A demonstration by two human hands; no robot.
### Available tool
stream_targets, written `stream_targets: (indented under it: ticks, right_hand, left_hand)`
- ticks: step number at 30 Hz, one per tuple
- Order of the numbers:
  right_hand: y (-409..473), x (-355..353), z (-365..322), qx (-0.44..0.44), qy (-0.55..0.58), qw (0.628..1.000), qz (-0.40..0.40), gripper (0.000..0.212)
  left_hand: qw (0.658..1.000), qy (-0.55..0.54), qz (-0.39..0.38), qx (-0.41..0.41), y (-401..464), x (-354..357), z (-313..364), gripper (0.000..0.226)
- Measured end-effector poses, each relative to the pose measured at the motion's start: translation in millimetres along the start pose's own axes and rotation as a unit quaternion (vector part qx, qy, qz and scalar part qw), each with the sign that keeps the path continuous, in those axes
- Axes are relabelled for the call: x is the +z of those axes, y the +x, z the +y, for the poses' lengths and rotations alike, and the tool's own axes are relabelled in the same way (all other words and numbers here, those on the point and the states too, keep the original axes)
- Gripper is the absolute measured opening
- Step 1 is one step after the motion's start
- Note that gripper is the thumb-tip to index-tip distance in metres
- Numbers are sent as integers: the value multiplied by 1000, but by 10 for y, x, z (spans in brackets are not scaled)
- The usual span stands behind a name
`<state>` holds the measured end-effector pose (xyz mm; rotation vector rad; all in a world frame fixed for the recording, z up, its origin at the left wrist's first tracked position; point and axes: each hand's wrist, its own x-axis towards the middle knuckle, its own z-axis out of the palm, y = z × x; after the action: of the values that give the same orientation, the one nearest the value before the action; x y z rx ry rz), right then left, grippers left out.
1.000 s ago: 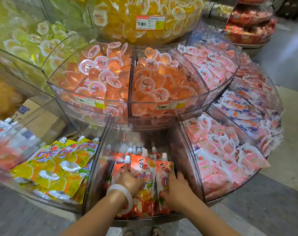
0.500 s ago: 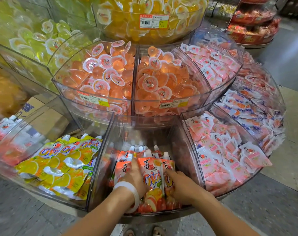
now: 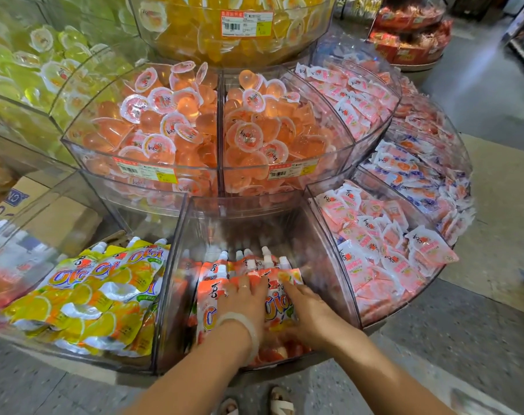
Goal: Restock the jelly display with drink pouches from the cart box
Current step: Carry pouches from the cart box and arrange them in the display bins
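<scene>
Red-orange drink pouches (image 3: pixel 212 298) with white spouts lie stacked in the clear middle compartment (image 3: pixel 329 265) of the bottom tier. My left hand (image 3: pixel 245 298), with a pale bangle on its wrist, lies flat on top of the pouches, fingers spread. My right hand (image 3: pixel 308 313) rests beside it on the right part of the stack, fingers stretched forward on a pouch. Neither hand grips anything. The cart box is out of view.
Yellow lemon pouches (image 3: pixel 87 298) fill the left compartment. Pink sachets (image 3: pixel 383 253) fill the right one. Orange jelly cups (image 3: pixel 194 124) sit in the tier above, which overhangs the pouch bin. A cardboard box (image 3: pixel 42 211) shows behind the left divider. My sandalled feet (image 3: pixel 254 402) stand on grey floor.
Both hands slid forward over the pouches and flattened out; earlier their fingers curled round the pouch edges. The camera moved closer and tilted down.
</scene>
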<state>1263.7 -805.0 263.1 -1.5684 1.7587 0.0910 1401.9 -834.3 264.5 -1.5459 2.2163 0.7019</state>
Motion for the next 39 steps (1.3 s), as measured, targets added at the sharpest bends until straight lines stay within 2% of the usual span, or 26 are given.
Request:
stream_targets:
  ticks: [4, 8, 9, 12, 16, 19, 22, 25, 30, 35, 39]
  right_hand:
    - [45, 10, 8, 11, -58, 998, -13, 89]
    - [-40, -58, -31, 17, -65, 997, -36, 96]
    - [-94, -110, -71, 7, -77, 996, -41, 92]
    - [-325, -374, -193, -56, -115, 992, 11, 71]
    - [-787, -904, -178, -115, -133, 980, 93, 78]
    - [-1218, -1273, 142, -106, -140, 972, 154, 77]
    - [-1644, -1403, 759, -46, -147, 972, 177, 80]
    - [-2133, -1320, 1534, 25, -141, 969, 202, 90]
    - [-3134, -1146, 2831, 166, -50, 958, 228, 89]
    - [-4114, -860, 3956, 317, -1, 912, 261, 89]
    - [-4792, -548, 4661, 424, 59, 863, 268, 81]
  left_hand:
    - [999, 18, -42, 4, -32, -89, -46, 110]
    - [996, 75, -53, -3, -110, -179, -49, 117]
    - [996, 78, -48, -11, -138, -207, -47, 116]
    - [995, 97, -11, -27, -252, -439, 17, 106]
    - [990, 120, 79, -4, -541, -1018, 429, 99]
    - [981, 106, 154, 54, -749, -1263, 960, 94]
    - [970, 160, 149, 109, -891, -1116, 1660, 101]
    - [959, 191, 122, 169, -932, -681, 2443, 102]
    - [924, 227, 103, 291, -1043, -28, 3893, 98]
    - [865, 258, 71, 425, -1344, 493, 5369, 88]
    - [806, 313, 34, 502, -1594, 1008, 6395, 88]
